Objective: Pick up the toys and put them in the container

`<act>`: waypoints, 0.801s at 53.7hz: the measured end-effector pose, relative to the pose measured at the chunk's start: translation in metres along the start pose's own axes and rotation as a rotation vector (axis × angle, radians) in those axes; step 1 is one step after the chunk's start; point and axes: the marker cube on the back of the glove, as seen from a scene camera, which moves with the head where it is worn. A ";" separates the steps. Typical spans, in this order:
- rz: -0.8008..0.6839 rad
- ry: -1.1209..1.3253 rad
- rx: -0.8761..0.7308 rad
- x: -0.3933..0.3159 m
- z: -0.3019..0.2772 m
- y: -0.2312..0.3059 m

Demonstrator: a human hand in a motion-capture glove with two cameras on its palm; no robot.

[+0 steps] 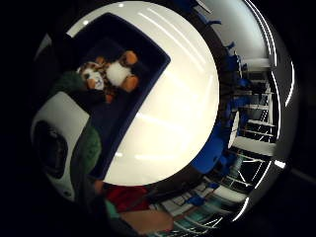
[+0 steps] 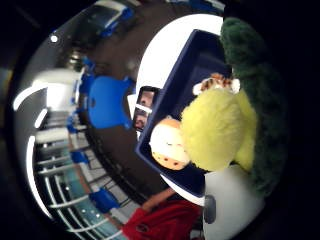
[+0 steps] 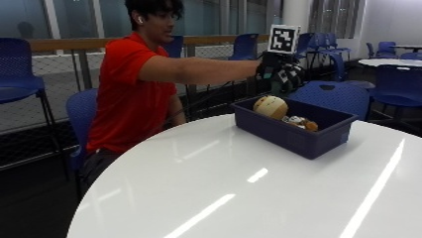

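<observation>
person in a red shirt sits at the far left of a round white table (image 3: 217,188) with the right arm stretched straight out to the right at shoulder height, the gloved right hand (image 3: 282,74) hanging above the far end of a dark blue container (image 3: 296,134) that sits on the far right part of the tabletop. the hand looks wrapped around a green and yellow plush toy (image 2: 225,125); in the outside view you only catch a dark green bit poking out under the glove, so i can't really see the fingers there. the thumb side palm view is what sells it: the yellow fuzzy body and dark green edge fill a big part of it, close against the palm, with the container right below. inside the container the outside view shows a round tan ball-shaped toy (image 3: 271,106) at the far end and a small orange and white tiger plush (image 3: 300,122) beside it toward the middle. the little finger side palm view shows the tiger (image 1: 111,74) lying on the container floor on its own with a green bit of the held plush next to it, but the ball toy doesn't show there. the thumb side view does catch that ball (image 2: 169,143), pale with spots, sitting against the container's wall. that view also picks up a blue chair (image 2: 107,102) past the table edge.
</observation>
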 end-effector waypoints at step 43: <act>0.195 -0.054 -0.083 0.161 0.089 0.129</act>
